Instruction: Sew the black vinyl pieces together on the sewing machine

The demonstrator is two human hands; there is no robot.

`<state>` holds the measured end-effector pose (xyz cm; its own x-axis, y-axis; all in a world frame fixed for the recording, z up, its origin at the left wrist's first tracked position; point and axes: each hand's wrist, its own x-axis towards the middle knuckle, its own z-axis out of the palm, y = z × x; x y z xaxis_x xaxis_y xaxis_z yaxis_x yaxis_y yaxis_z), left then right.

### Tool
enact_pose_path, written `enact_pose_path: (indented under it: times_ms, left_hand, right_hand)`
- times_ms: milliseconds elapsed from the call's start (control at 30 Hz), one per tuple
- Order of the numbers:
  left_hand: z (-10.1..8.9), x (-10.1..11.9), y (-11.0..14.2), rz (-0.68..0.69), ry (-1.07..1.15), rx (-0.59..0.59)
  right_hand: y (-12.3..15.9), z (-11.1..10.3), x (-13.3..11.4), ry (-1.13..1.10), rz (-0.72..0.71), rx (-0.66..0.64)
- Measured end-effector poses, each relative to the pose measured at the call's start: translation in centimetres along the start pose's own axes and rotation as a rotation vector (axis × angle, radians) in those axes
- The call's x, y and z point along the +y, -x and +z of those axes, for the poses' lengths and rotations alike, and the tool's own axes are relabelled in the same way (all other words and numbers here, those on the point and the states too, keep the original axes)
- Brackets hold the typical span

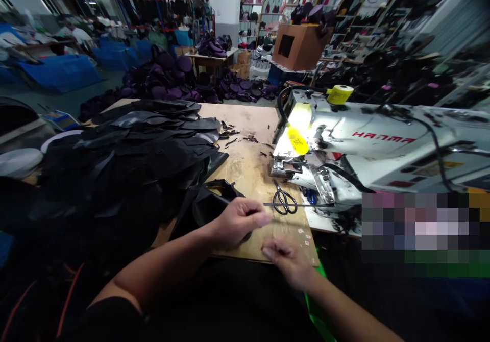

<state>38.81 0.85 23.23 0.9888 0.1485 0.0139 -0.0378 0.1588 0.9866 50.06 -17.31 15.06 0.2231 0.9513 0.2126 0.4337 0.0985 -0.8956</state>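
Left hand: the left hand [239, 221] reaches in from the lower left, palm down, fingers together and pointing right; it lies over the near edge of the board [248, 171], its heel just beside a black piece [209, 204].
Right hand: the right hand [285, 260] is blurred, with fingers curled and bunched near the board's near edge. It is apart from the left hand.
Grip: I cannot tell whether either hand is clamped on anything; the fingers hide what lies under them.
Black piece: it lies on the board's left side, tucked against the left hand, and its shape is hard to make out, dark on dark.
Near the hands: small labels [306, 237] lie right of the right hand. Scissors [283, 201] lie on the board just beyond the hands, under a thin rod [306, 204].
Left of board: a heap of black panels [126, 153] covers that side.
Right of board: a white Hanma sewing machine [367, 143], its lower right hidden by a mosaic patch [417, 229].
Beyond board: purple panels [172, 79], a cardboard box [298, 46], shelves of bags [268, 10].
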Motion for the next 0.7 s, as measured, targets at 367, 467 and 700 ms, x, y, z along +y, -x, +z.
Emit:
enact_pose_path:
  times_ms: [367,467,700]
  left_hand:
    - [3.2,-8.6,1.3,-0.222,-0.005,-0.181]
    - [2.2,-6.0,1.2,-0.248,0.138,-0.302]
    - [0.7,-4.9,-3.2,0.272,-0.268,0.287]
  right_hand:
    - [-3.3,-7.0,-2.0,0.051,-0.047,0.302]
    - [-3.3,-5.3,0.3,0.182,-0.035,-0.044]
    - [-0.8,-0.2,-3.0,0.182,-0.064,-0.231]
